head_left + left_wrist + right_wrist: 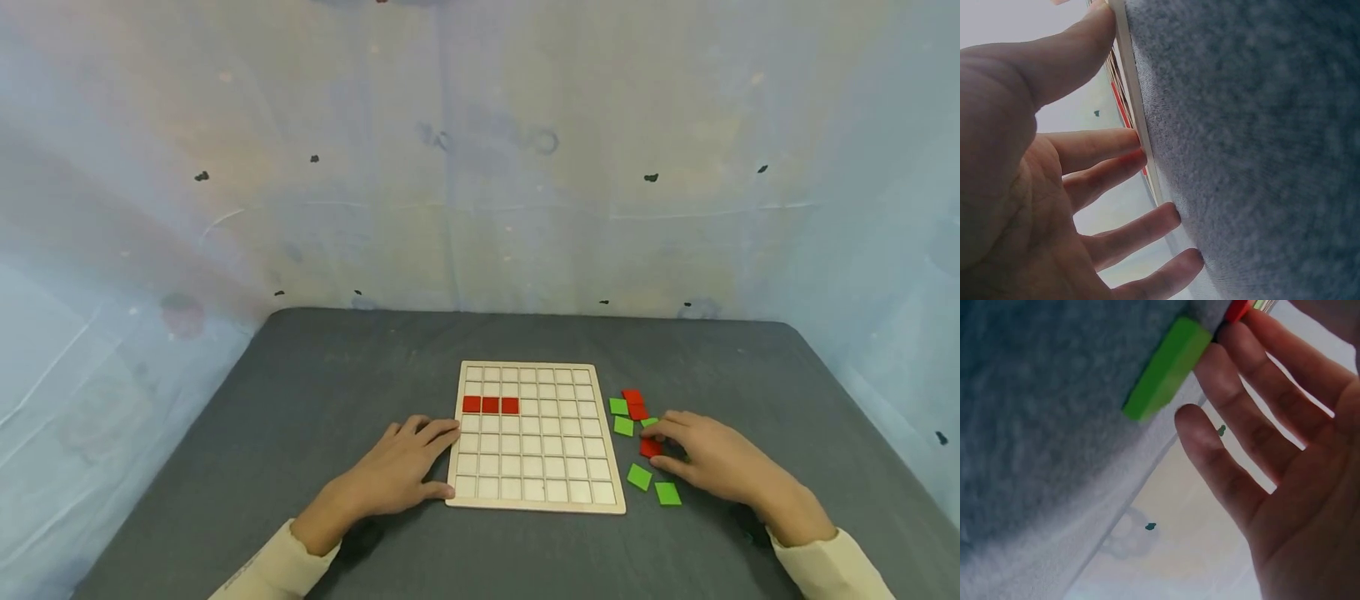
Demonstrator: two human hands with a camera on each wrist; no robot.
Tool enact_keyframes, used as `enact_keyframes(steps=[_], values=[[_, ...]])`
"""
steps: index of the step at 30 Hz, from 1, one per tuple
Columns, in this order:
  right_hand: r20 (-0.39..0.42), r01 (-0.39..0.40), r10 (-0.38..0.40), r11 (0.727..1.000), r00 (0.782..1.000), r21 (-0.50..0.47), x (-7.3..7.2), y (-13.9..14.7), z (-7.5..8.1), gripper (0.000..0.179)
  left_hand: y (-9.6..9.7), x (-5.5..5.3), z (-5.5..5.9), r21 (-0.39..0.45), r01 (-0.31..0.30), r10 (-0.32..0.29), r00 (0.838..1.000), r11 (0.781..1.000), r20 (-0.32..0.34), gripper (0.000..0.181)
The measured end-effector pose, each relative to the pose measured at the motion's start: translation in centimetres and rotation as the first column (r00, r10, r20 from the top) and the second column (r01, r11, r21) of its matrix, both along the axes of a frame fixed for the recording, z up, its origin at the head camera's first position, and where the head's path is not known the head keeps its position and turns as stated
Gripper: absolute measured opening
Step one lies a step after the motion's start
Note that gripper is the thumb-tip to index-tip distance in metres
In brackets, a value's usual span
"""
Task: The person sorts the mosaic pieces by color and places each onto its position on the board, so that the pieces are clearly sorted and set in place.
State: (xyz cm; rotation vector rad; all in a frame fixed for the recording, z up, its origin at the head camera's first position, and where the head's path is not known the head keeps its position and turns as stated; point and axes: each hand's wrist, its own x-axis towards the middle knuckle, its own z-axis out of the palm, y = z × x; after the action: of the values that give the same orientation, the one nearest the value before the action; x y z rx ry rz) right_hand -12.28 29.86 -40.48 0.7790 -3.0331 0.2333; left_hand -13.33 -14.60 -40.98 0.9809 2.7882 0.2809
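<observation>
A pale wooden grid board (536, 505) lies on the table, with three red square tiles (491, 405) side by side in one row at its left. My left hand (397, 471) rests spread against the board's left edge, its thumb at the near corner; in the left wrist view the fingers (1100, 150) are mostly straight along the rim. To the right of the board, my right hand (708, 454) pinches a red tile (650, 448) between thumb and index finger, low at the table. In the right wrist view a green tile (1169, 369) lies beside the fingertips.
Several loose green tiles (639, 477) lie around the right hand, one partly hidden under its fingers. Two more red tiles (633, 397) lie just beyond them. The grey cloth-covered table (360, 367) meets a pale hanging sheet (480, 167) at the back and sides.
</observation>
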Motion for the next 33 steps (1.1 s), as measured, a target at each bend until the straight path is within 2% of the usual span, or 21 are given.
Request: enact_keyframes(steps=[10,15,23,33], values=[[0.051,0.034,-0.034,0.999,0.998,0.007,-0.14,0.34,0.24,0.030,-0.01,-0.11,-0.05,-0.002,0.003,-0.003,1.000,1.000,-0.003,0.077],[0.047,0.052,-0.053,0.999,0.997,0.011,-0.07,0.45,0.26,0.033,0.02,-0.09,0.04,-0.010,0.000,0.000,1.000,1.000,-0.008,0.077],[0.058,0.017,-0.017,1.000,0.998,0.000,-0.16,0.41,0.36,0.029,-0.05,-0.14,-0.03,-0.018,0.002,-0.002,1.000,1.000,-0.015,0.077],[0.061,0.041,-0.041,0.999,0.997,0.003,-0.12,0.26,0.62,0.030,-0.04,-0.06,0.01,-0.010,0.001,-0.001,1.000,1.000,-0.014,0.077]])
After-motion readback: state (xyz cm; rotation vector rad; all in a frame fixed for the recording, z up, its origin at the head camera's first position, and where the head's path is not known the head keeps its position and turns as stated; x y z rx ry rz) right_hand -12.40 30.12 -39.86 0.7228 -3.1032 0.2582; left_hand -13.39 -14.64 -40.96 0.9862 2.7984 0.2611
